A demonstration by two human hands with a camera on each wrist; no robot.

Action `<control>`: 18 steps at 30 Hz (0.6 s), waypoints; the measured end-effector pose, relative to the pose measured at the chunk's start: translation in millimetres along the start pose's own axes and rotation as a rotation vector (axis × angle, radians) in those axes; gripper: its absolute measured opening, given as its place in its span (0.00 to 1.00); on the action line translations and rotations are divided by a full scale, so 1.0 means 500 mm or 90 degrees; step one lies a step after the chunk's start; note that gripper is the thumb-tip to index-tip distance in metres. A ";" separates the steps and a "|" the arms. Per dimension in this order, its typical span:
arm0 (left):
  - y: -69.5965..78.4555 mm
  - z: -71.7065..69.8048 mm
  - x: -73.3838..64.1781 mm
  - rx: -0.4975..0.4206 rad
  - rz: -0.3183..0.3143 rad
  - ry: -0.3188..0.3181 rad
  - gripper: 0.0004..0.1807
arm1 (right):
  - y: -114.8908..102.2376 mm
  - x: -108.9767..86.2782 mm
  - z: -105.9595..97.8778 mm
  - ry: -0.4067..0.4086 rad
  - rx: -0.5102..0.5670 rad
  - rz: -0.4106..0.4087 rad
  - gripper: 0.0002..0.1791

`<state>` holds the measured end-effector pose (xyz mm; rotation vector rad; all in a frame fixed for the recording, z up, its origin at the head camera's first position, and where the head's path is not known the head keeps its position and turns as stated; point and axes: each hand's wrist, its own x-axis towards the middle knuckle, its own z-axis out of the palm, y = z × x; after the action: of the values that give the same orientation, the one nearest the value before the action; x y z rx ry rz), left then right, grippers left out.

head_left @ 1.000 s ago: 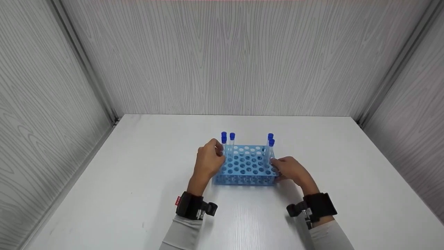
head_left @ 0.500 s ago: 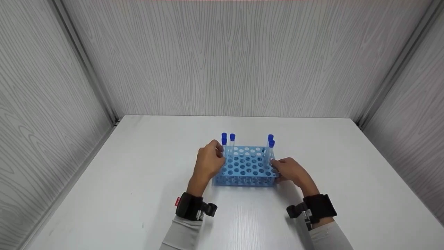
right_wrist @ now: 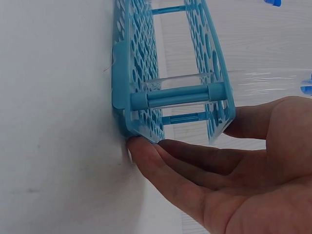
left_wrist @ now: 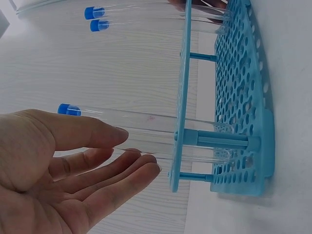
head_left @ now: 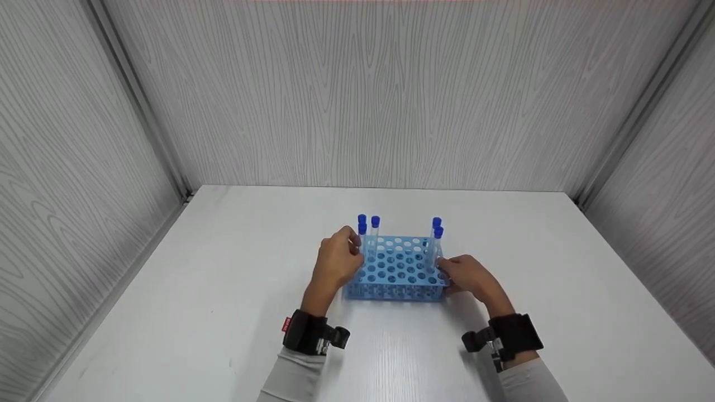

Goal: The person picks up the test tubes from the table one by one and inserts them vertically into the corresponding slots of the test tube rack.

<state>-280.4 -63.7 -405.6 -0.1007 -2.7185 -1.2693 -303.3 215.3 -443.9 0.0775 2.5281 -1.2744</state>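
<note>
A light-blue test tube rack (head_left: 394, 284) stands on the table, its top plate full of round holes. At its left end, my left hand (head_left: 335, 259) pinches a clear, blue-capped test tube (left_wrist: 163, 147) between thumb and fingers; the tube's lower end is in the rack. Beside it stand two more tubes, one with its blue cap (left_wrist: 69, 110) in plain sight. My right hand (head_left: 470, 274) grips the rack's right end, thumb at the top plate and fingers against the base (right_wrist: 119, 87). Two capped tubes (head_left: 438, 240) rise upright near that thumb.
The white tabletop (head_left: 195, 290) extends around the rack on all sides. Wood-grained grey panels (head_left: 357, 100) close off the back, left and right. Black camera straps (head_left: 306, 332) sit on both wrists.
</note>
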 end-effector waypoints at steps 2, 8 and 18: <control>0.000 0.000 0.000 0.001 0.002 0.000 0.11 | 0.000 -0.001 0.000 -0.002 0.004 -0.002 0.28; -0.001 0.000 0.000 0.005 0.010 0.007 0.11 | -0.002 -0.005 0.002 -0.006 0.026 -0.004 0.28; -0.001 -0.001 -0.001 0.006 0.003 0.008 0.10 | -0.004 -0.004 0.003 -0.003 0.026 0.002 0.30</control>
<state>-279.8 -64.5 -405.8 -0.0973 -2.7123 -1.2527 -301.1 213.1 -442.8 0.0865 2.4977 -1.3229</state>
